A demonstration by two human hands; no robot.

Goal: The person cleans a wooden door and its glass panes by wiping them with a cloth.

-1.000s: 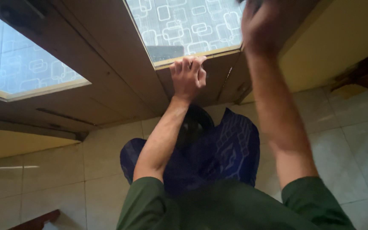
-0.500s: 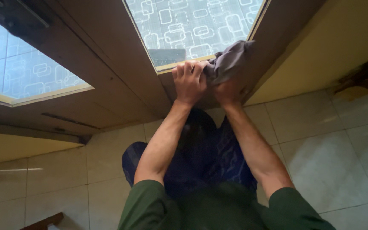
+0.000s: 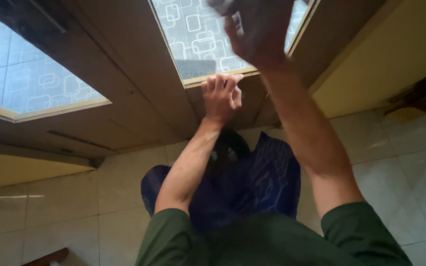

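Note:
My left hand (image 3: 221,96) rests with curled fingers on the lower ledge of a wooden window frame (image 3: 232,76), holding nothing else. Up against the patterned frosted glass pane (image 3: 193,29), my right hand (image 3: 257,34) is blurred by motion. A grey cloth (image 3: 223,6) is bunched in that hand and shows only at the top edge of the view. I stand close to the frame in a green shirt and dark blue patterned trousers.
A second frosted pane (image 3: 30,79) sits to the left in the same brown wooden frame (image 3: 124,88). A yellow wall (image 3: 380,54) runs at the right. Pale floor tiles (image 3: 395,167) lie below, with a brown wooden edge (image 3: 45,257) at the bottom left.
My right hand has swept with the cloth from the pane's lower right corner up onto the glass. My left hand has stayed on the ledge.

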